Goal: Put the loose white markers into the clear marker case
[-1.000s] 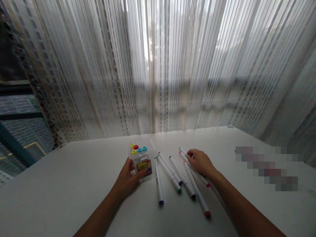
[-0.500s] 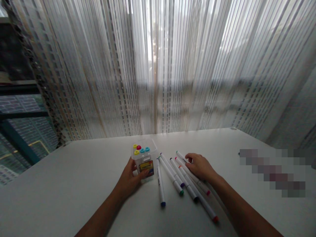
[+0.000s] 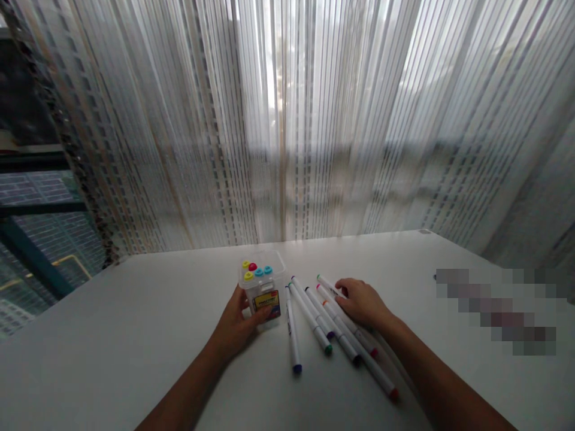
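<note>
Daylight enters through the sheer curtain (image 3: pixel 287 131), with glare at its upper centre, while the white table (image 3: pixel 112 341) lies dimmer under faint, soft shadows. Wide-angle distortion bends the frame edges; a pixelated patch (image 3: pixel 496 311) obscures the right side.

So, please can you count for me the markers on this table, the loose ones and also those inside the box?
Loose markers: 7 (one partly under the right hand)
Marker tops showing in the clear plastic box: 5
Total: 12

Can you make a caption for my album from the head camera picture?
Left hand holds a clear plastic marker box, right hand rests on loose white markers lying across a white table.
</note>
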### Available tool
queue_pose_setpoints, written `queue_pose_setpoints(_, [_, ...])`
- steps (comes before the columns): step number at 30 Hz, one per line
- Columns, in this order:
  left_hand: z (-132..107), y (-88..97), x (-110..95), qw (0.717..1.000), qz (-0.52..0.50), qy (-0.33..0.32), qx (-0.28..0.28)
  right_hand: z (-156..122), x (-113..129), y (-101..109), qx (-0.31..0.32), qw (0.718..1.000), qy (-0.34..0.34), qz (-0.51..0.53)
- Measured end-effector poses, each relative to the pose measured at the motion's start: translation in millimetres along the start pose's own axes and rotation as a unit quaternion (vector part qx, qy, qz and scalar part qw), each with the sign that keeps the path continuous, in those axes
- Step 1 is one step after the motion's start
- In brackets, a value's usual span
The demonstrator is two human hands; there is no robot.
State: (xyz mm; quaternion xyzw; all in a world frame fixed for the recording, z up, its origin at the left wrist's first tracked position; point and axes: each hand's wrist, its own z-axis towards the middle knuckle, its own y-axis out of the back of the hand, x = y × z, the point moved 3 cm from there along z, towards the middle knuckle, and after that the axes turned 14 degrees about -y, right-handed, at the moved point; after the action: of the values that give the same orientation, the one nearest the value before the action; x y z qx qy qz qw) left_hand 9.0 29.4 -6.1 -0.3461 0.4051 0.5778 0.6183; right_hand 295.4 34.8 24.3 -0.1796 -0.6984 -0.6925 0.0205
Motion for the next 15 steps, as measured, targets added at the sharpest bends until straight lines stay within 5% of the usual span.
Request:
queue_pose_setpoints(9, [1,-2.6,-4,1.000,0.013,-0.011,0.018,-4,6,8,-0.035,0.999,0.010,-0.009])
queue_pose_setpoints(12, [1,-2.3,-1,1.000,0.014,-0.010,0.022,-9,7,26,-0.127,0.988,0.022,0.083])
queue_pose_setpoints(15, [1,-2.9,4,0.999,-0.005,-0.010,0.030,-21,15,54,-0.224,0.935,0.074,0.263])
